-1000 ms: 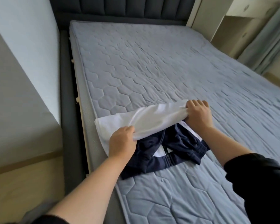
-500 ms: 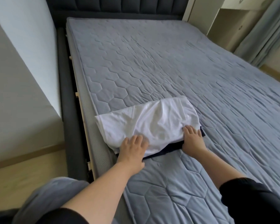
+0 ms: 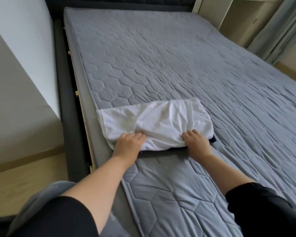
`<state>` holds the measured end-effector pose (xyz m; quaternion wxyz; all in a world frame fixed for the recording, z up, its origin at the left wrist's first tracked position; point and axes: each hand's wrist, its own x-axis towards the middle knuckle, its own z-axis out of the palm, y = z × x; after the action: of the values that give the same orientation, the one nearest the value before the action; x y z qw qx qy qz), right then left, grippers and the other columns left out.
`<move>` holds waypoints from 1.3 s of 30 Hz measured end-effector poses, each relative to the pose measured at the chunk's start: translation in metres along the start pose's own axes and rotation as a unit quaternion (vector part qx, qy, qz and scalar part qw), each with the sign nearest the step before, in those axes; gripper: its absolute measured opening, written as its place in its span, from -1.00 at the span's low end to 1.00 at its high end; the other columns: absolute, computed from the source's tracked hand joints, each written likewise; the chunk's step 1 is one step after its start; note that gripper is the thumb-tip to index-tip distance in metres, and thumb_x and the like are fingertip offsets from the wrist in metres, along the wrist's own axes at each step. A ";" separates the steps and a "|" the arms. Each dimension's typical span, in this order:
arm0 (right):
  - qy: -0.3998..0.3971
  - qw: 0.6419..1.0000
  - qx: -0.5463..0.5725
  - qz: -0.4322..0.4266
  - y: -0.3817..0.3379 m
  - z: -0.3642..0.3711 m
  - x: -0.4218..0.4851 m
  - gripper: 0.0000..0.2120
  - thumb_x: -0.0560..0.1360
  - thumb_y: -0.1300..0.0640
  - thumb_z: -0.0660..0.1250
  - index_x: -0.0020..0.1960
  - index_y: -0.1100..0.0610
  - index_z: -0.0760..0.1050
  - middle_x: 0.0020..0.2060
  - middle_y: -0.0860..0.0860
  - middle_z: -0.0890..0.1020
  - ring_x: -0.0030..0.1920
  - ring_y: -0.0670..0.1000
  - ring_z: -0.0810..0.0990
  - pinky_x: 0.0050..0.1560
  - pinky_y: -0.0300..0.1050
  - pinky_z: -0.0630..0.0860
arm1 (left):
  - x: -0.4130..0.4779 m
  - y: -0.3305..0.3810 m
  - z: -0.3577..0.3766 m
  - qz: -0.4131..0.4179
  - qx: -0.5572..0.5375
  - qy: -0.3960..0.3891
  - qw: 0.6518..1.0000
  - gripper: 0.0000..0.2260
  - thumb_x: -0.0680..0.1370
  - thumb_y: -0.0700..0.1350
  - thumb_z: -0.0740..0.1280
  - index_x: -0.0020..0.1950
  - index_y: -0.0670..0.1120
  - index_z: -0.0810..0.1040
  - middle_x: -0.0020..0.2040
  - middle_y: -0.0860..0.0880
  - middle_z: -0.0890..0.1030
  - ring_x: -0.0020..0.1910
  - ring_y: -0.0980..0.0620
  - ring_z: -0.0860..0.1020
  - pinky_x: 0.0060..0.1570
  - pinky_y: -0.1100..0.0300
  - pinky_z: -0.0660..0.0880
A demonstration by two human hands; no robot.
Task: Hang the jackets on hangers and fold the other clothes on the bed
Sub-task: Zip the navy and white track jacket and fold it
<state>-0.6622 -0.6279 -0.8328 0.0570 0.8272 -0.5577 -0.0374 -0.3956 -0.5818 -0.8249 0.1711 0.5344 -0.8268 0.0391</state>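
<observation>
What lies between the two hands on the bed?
Head view: between left hand and right hand lies the white garment, bunched, with the dark garment peeking out beneath.

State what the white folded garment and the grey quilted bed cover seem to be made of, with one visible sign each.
White folded garment: probably soft matt cotton-like knit; it bunches into rounded creases. Grey quilted bed cover: apparently padded matt textile; stitched hexagons puff slightly, and the surface ripples.

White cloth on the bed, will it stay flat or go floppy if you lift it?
Probably floppy: the white cloth is wrinkled and drapes over the dark garment beneath. Likely light too, since it looks thin. It might unfold when lifted.
</observation>
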 end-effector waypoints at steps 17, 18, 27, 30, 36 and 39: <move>-0.188 0.927 0.320 0.051 -0.042 -0.037 -0.032 -0.83 0.47 -0.10 0.33 -0.16 -0.01 0.47 -0.26 -0.10 0.56 -0.24 -0.06 0.51 -0.24 -0.18 0.41 | 0.027 0.005 -0.003 -0.144 -0.191 -0.128 0.962 -0.52 0.59 -0.20 0.05 0.53 -0.03 0.18 0.56 -0.03 0.11 0.54 -0.02 -0.07 0.47 -0.02 -0.05; -0.143 0.917 0.365 0.078 -0.043 -0.038 -0.027 -0.81 0.50 -0.07 0.32 -0.17 0.04 0.51 -0.25 -0.06 0.58 -0.22 -0.04 0.52 -0.21 -0.15 0.41 | 0.026 0.005 0.005 -0.143 -0.153 -0.135 0.968 -0.52 0.62 -0.11 0.02 0.56 -0.02 0.08 0.57 -0.04 0.03 0.54 -0.03 -0.11 0.47 -0.06 -0.05; -0.108 0.961 0.202 0.155 -0.022 0.008 0.031 -0.46 0.63 -0.14 -0.08 0.57 -0.03 -0.03 0.57 -0.06 -0.06 0.55 0.01 -0.16 0.47 0.17 -0.25 | 0.005 -0.018 0.053 -0.131 -0.025 -0.282 0.950 -0.42 0.59 0.20 -0.07 0.50 0.18 -0.34 0.45 0.09 -0.48 0.47 0.01 -0.42 0.41 -0.11 -0.35; -0.160 0.905 0.223 0.326 0.030 0.028 0.018 -0.43 0.61 -0.12 -0.13 0.57 0.04 -0.02 0.56 -0.01 0.01 0.55 0.03 -0.04 0.48 0.24 -0.12 | 0.004 -0.019 0.057 -0.133 -0.024 -0.279 0.951 -0.43 0.59 0.21 -0.09 0.50 0.19 -0.33 0.45 0.10 -0.46 0.48 0.03 -0.40 0.42 -0.09 -0.35; 0.031 0.768 0.431 0.472 0.083 0.017 0.014 -0.66 0.57 0.06 0.18 -0.25 0.29 0.42 -0.35 0.24 0.43 -0.25 0.17 0.45 -0.31 -0.04 0.33 | 0.005 -0.017 0.059 -0.141 -0.016 -0.278 0.950 -0.43 0.60 0.20 -0.10 0.49 0.17 -0.36 0.39 0.11 -0.50 0.49 0.01 -0.38 0.43 -0.09 -0.32; 0.050 0.765 0.433 0.474 0.091 0.008 0.023 -0.70 0.48 0.10 0.32 -0.37 0.12 0.33 -0.49 0.04 0.31 -0.43 0.02 0.29 -0.42 -0.16 0.18 | 0.005 -0.017 0.057 -0.139 -0.019 -0.278 0.950 -0.43 0.60 0.19 -0.09 0.50 0.16 -0.34 0.42 0.10 -0.48 0.49 0.02 -0.37 0.44 -0.09 -0.31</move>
<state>-0.7379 -0.6828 -0.8288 -0.2690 0.3949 -0.8321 0.2815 -0.3958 -0.6071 -0.8787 -0.0514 0.6301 -0.7600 -0.1504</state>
